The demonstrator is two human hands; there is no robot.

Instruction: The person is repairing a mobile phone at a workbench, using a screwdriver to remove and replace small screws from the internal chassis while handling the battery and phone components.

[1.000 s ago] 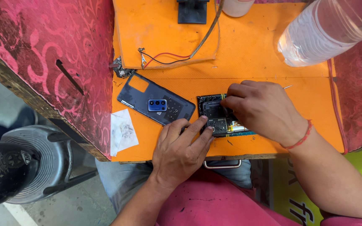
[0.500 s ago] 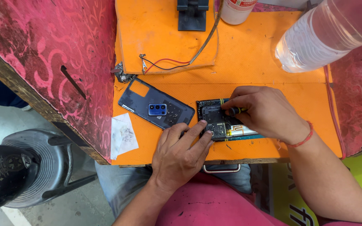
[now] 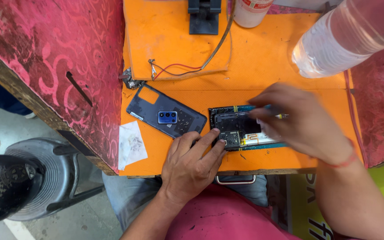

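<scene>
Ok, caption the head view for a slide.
Left hand steadies an opened phone on an orange mat; blurred right hand works above it.

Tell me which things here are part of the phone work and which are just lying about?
In use: opened phone, steadied by left hand; right hand over it, blurred; removed back cover.

Lying about: water bottle, red and black wires, white paper scrap, black stand.

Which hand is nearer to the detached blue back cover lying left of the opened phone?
Left. The left hand sits just below the back cover, fingertips by its lower right corner. The right hand is farther right, over the opened phone.
</scene>
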